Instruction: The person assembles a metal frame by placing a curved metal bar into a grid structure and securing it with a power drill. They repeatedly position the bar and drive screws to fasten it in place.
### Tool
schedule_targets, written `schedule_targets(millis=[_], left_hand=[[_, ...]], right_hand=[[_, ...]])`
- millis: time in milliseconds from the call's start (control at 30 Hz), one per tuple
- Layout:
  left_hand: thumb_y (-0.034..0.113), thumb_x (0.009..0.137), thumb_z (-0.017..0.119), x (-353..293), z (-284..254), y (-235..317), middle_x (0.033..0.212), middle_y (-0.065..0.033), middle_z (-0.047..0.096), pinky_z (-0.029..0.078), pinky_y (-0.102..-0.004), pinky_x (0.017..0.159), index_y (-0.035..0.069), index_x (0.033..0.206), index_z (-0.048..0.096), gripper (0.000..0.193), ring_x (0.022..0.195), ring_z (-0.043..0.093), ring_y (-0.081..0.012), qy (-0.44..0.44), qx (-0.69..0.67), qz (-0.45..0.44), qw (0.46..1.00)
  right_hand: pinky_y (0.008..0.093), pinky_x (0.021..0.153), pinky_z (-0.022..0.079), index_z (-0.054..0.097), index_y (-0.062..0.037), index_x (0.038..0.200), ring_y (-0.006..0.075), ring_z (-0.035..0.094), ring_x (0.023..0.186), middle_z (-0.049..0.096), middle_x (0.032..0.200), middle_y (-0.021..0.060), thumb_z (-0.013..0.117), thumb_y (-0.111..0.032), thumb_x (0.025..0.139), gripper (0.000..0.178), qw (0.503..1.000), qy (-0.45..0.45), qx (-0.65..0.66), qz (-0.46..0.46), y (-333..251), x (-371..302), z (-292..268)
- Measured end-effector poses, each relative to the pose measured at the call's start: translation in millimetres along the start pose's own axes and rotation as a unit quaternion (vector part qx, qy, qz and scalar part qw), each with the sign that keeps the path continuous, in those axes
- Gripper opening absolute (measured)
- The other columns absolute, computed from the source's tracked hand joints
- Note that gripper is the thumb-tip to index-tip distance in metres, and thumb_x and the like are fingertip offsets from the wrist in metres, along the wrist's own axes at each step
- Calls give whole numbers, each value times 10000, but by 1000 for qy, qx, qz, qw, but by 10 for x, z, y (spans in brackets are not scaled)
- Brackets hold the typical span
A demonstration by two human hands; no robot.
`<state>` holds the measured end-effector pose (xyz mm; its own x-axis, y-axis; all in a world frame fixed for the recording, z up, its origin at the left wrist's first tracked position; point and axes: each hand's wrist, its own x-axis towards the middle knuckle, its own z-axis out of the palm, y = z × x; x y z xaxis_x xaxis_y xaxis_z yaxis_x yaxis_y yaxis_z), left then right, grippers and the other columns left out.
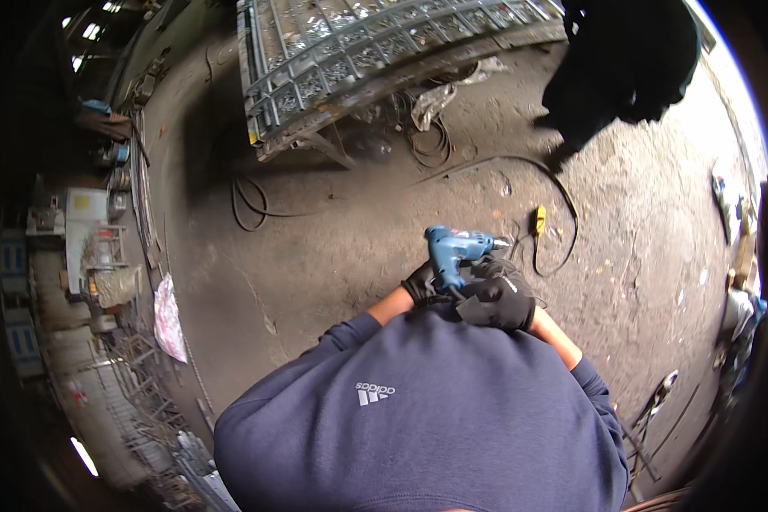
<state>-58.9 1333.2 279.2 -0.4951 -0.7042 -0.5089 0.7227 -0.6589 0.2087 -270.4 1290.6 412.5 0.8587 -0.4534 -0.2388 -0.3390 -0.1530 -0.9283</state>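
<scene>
A blue power drill [452, 249] is held up close in front of my chest, its chuck toward the right. My gloved left hand [419, 283] closes about the drill's handle from the left, with most of its fingers hidden behind it. Just right of the handle, my gloved right hand [505, 303] is closed, its fingers curled. A small dark grey flat piece and part of a cord show at its fingers, but what it grips is hard to tell.
A metal-framed table [316, 94] strewn with small metal parts stands ahead. A black cable [563, 183] with a yellow connector [540, 220] lies on the concrete floor. Dark hanging cloth [627, 68] is at upper right. Racks, metal stock and a pinkish bag [169, 320] line the left.
</scene>
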Motion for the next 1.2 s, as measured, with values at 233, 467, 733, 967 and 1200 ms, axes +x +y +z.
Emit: schedule_targets(millis=[233,467,733,967,1200], left_hand=[[238,1020,625,-560,-319,445,1174,-78,605,550,-326,895,39,1464,449,517,1062,609,-183,41,-62,178,981],[251,1022,626,-972,-759,1372,1188,-83,603,551,-336,919,53,1456,457,506,1102,606,-195,108,-93,340,929],[266,1024,627,-968,-688,2376,1204,-88,601,552,-348,946,69,1447,466,494,1148,602,-210,158,-129,398,894],[278,1027,628,-380,-370,3369,1218,-93,599,553,-358,969,83,1440,474,482,1188,599,-223,157,-135,445,872],[460,1018,627,69,-405,4336,735,63,525,428,-232,527,193,1130,649,290,600,499,-76,95,-126,374,914]], right_hand=[[330,656,510,728,0,912,150,622,738,698,816,93,789,-158,877,173,989,-139,-6,-58,-312,901,126],[408,672,482,746,-9,1086,278,616,720,699,845,150,729,-323,962,338,958,-230,8,-171,-74,2148,-173],[368,860,553,680,-56,1196,270,722,1007,724,1082,143,726,-435,924,468,982,-156,87,-62,-500,3354,-1099],[409,1174,382,150,14,1606,348,436,1440,415,1544,258,828,-309,854,1063,969,-181,49,-158,-809,4366,-1439],[385,1095,441,283,8,1565,301,532,1326,512,1441,220,646,45,816,833,981,24,150,-116,-551,5158,-1613]])
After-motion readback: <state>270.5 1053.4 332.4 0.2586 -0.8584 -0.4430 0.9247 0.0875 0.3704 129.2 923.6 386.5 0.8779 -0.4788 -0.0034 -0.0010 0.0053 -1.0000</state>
